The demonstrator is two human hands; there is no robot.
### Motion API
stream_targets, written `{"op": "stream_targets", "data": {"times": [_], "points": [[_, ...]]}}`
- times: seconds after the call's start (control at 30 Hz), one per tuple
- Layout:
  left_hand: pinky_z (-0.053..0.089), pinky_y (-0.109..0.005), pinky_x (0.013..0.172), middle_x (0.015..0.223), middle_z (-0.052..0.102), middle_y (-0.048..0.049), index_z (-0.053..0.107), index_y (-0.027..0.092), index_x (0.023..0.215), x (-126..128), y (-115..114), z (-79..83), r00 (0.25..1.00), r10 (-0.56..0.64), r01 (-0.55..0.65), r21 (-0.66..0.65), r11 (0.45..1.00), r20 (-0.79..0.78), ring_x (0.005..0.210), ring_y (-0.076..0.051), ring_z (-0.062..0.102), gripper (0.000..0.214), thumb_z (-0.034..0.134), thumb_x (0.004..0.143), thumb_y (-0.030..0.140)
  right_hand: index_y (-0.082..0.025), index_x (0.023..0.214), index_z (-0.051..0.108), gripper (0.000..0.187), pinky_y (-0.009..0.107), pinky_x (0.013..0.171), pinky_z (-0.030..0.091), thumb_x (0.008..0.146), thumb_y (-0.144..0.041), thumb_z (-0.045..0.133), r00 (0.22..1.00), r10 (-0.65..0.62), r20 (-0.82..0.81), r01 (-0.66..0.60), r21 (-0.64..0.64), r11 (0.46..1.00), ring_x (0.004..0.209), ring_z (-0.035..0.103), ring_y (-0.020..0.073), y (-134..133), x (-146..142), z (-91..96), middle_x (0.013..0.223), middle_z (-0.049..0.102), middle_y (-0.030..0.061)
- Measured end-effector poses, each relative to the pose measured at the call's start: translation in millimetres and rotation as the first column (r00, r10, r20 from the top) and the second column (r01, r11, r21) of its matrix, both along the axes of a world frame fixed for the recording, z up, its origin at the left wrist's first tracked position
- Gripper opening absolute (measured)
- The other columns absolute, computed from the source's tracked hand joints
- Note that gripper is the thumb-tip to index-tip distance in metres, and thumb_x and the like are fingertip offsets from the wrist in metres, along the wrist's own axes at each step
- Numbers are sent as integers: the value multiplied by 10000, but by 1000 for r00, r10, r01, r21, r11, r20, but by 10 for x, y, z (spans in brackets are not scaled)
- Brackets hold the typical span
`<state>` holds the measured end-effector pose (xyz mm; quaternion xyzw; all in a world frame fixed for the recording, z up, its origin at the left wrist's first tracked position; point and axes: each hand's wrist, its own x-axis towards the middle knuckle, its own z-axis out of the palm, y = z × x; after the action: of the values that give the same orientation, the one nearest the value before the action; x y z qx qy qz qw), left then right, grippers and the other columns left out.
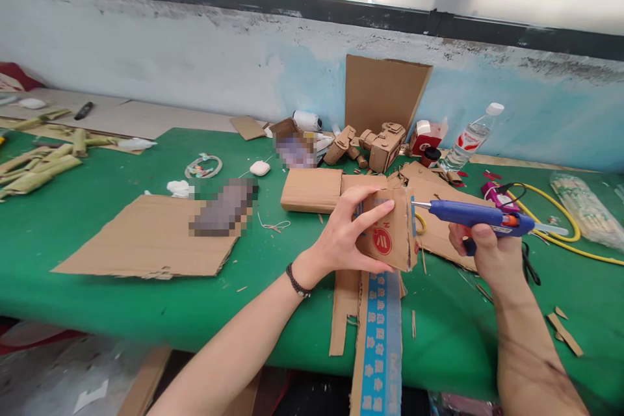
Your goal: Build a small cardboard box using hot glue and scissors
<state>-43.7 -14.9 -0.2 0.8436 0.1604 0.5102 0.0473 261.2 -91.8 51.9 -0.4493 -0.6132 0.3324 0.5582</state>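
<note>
My left hand [348,231], with a dark braided bracelet at the wrist, grips a small cardboard box [397,227] that carries a red round print. My right hand [487,250] is wrapped round the handle of a blue hot glue gun [475,213] with a clear glue stick out of its back. The gun's metal nozzle points left and meets, or nearly meets, the box's upper right edge. Below the box, a long cardboard strip with blue printing [377,351] hangs over the table's front edge. Behind my left hand lies a closed flat cardboard box [312,188].
Cardboard camera models [387,146] stand at the back near a water bottle [470,140]. A cardboard sheet [146,234] lies left, with a blurred dark object on it. Yellow cable [570,208], a purple plug adapter [500,195] and a bag of sticks [589,211] are on the right.
</note>
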Motion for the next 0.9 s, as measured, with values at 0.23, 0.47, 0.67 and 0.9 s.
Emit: {"op": "stream_targets", "data": {"times": [0.23, 0.47, 0.67, 0.9], "points": [[537, -702, 1274, 1665, 525, -210, 370, 367, 1836, 14, 11, 29, 1000, -14, 14, 32, 999, 7, 1525, -468, 589, 1318, 924, 752, 870, -269, 701, 634, 558, 391, 506, 331, 1053, -690, 729, 998, -8, 55, 8, -11, 1000, 494, 499, 210, -22, 1, 14, 557, 588, 16], [544, -699, 1269, 1660, 526, -207, 369, 370, 1828, 2, 16, 40, 1000, 14, -14, 34, 999, -10, 1521, -466, 593, 1306, 899, 758, 897, -258, 716, 638, 538, 369, 502, 332, 1061, -658, 740, 1000, 13, 24, -14, 4, 1000, 490, 504, 195, -14, 2, 5, 559, 591, 7], [540, -704, 1270, 1661, 521, -201, 407, 365, 1807, -11, 18, 40, 1000, 14, -14, 20, 1000, -17, 1523, -469, 588, 1290, 908, 745, 899, -250, 675, 622, 584, 368, 503, 325, 1076, -665, 711, 997, 0, 71, 0, -1, 1000, 491, 502, 191, -8, 45, -25, 541, 578, 15], [544, -700, 1270, 1642, 529, -209, 369, 359, 1828, -14, 17, 61, 999, 34, -33, 42, 999, -13, 1520, -470, 596, 1291, 884, 775, 901, -259, 708, 632, 555, 360, 478, 305, 1034, -690, 759, 999, -11, 30, 12, -5, 1000, 465, 477, 189, -21, 18, -16, 528, 566, 5]]}}
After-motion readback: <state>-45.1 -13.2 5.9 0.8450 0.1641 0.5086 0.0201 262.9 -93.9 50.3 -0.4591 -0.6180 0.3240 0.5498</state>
